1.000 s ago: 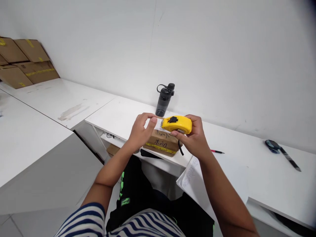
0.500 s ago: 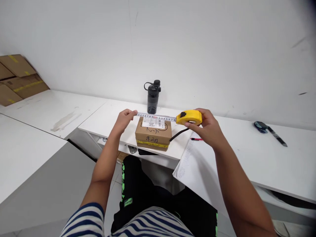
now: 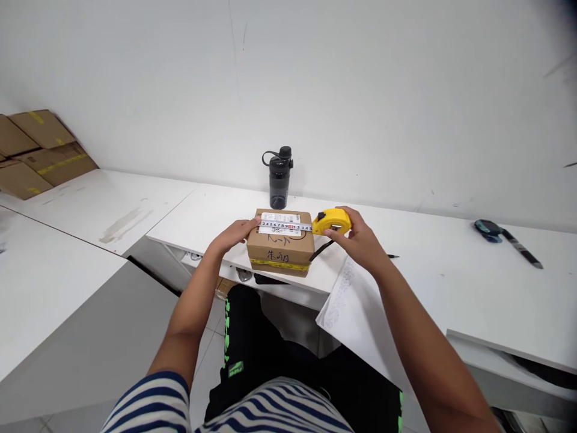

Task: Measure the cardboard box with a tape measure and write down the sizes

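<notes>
My left hand [image 3: 234, 233] pins the tape blade [image 3: 285, 227] across the box [image 3: 280, 249]; at 3 o'clock, my right hand [image 3: 356, 237] grips the yellow case [image 3: 331, 221].

Cardboard box [image 3: 280, 249] at desk [image 3: 451, 282] front edge, hands either side. Black bottle [image 3: 279, 178] upright behind box, near wall edge. Paper sheet [image 3: 356, 307] overhangs front edge right of box. Desk top twd right end bare up to watch [image 3: 505, 240].

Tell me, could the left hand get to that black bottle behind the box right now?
Probably yes. The left hand rests at the box's left edge, pinning the tape's end, and the bottle stands just beyond on bare desk. It would have to let go of the tape first.
</notes>
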Demonstrator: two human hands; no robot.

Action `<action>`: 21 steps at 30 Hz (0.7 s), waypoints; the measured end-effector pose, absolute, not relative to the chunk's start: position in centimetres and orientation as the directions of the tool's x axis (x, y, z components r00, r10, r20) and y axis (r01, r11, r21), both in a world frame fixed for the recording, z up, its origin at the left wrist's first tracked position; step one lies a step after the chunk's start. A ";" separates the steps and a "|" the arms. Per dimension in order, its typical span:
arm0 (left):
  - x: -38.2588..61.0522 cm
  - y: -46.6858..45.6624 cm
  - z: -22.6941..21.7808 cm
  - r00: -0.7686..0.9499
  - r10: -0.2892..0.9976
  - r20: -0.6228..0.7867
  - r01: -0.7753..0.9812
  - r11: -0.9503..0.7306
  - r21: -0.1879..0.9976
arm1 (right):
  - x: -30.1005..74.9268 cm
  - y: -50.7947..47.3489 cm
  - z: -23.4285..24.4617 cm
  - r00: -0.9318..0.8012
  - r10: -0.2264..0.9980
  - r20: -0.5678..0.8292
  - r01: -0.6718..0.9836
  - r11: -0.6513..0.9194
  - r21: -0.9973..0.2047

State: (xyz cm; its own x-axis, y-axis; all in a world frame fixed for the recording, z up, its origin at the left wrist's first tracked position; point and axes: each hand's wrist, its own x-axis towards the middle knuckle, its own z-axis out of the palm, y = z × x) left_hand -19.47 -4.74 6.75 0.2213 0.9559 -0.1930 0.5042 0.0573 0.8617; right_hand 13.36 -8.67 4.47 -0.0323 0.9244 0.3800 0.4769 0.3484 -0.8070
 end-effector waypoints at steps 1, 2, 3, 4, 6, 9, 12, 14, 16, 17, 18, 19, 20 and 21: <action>-19.5 -4.6 7.0 0.238 0.953 -0.186 0.504 0.043 0.863 | 13.3 -8.8 4.6 -0.012 0.917 0.398 0.513 0.347 -0.785; -19.6 -4.5 7.3 0.250 0.953 -0.170 0.503 0.023 0.864 | 13.1 -8.9 4.8 0.004 0.909 0.417 0.545 0.348 -0.763; -19.6 -4.5 7.8 0.255 0.956 -0.149 0.500 0.002 0.866 | 13.0 -9.1 5.0 0.016 0.898 0.440 0.569 0.353 -0.743; -19.6 -4.8 8.4 0.255 0.959 -0.120 0.491 -0.021 0.871 | 12.8 -9.4 5.2 0.029 0.883 0.468 0.583 0.365 -0.725; -19.6 -6.2 10.2 0.239 0.971 -0.022 0.459 -0.093 0.884 | 12.6 -10.5 5.7 0.061 0.838 0.542 0.594 0.406 -0.694; -18.5 -10.7 12.7 0.148 0.964 0.220 0.424 -0.263 0.866 | 12.6 -13.8 5.9 0.065 0.723 0.688 0.571 0.538 -0.620; -15.5 -15.9 12.8 0.122 0.949 0.291 0.413 -0.315 0.855 | 12.8 -18.1 5.0 -0.006 0.584 0.812 0.620 0.639 -0.455; -12.6 -18.3 10.9 0.236 0.925 0.297 0.387 -0.370 0.845 | 12.9 -20.6 3.7 -0.059 0.545 0.837 0.679 0.636 -0.366; -9.6 -19.4 8.2 0.328 0.913 0.241 0.355 -0.356 0.864 | 12.9 -22.1 2.2 -0.082 0.557 0.826 0.690 0.630 -0.357; -8.2 -19.6 6.8 0.358 0.911 0.206 0.309 -0.324 0.894 | 12.8 -22.5 1.4 -0.077 0.573 0.816 0.677 0.631 -0.379; -6.9 -19.5 5.5 0.393 0.906 0.158 0.242 -0.268 0.932 | 12.8 -22.8 0.7 -0.049 0.595 0.803 0.658 0.624 -0.422; -5.7 -19.4 4.3 0.432 0.895 0.111 0.154 -0.195 0.969 | 12.7 -22.9 0.0 -0.002 0.619 0.786 0.629 0.612 -0.480; -4.6 -19.2 3.3 0.477 0.876 0.069 0.061 -0.111 0.992 | 12.6 -22.9 -0.5 0.053 0.646 0.762 0.591 0.595 -0.545; -3.7 -19.0 2.5 0.517 0.855 0.043 -0.029 -0.032 0.999 | 12.6 -22.8 -0.9 0.103 0.672 0.733 0.548 0.576 -0.606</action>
